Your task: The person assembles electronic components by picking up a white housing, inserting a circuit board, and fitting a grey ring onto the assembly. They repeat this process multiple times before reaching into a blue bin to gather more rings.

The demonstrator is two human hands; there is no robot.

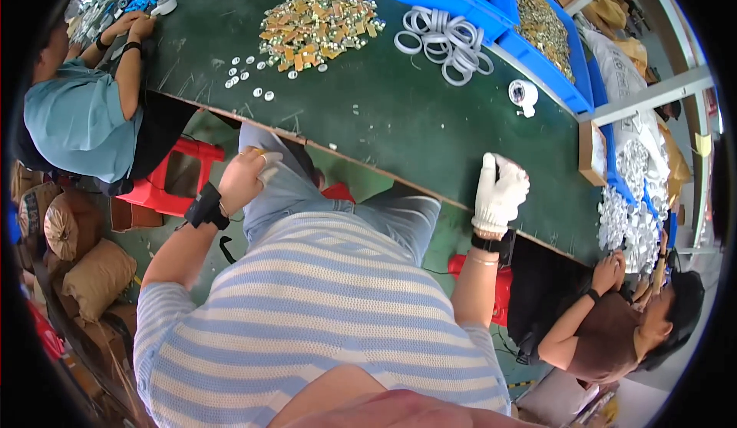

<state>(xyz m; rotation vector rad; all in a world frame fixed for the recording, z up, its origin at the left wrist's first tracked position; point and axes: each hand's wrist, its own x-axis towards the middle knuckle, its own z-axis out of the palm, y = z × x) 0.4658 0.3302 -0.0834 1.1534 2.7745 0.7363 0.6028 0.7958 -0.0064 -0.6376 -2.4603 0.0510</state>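
Note:
My left hand (244,176) hangs over my thigh, just off the table's front edge, its fingers curled in. Pale coverings show on some of its fingertips; whatever lies between them is hidden. On the right, my right hand (500,191) wears a white knitted glove and is above the green tabletop (368,113) near its edge. Its thumb and fingers bend together, and I cannot make out anything in them. Ahead lies a heap of small yellow-and-silver parts (316,29), with several small white discs (249,81) beside it. Grey rings (444,42) are piled farther right.
A white roll-like part (523,94) stands at the right. Blue bins (430,2) line the far side. A co-worker in a teal shirt (80,125) sits left, another in brown (606,343) right. A metal frame (652,94) crosses the right side.

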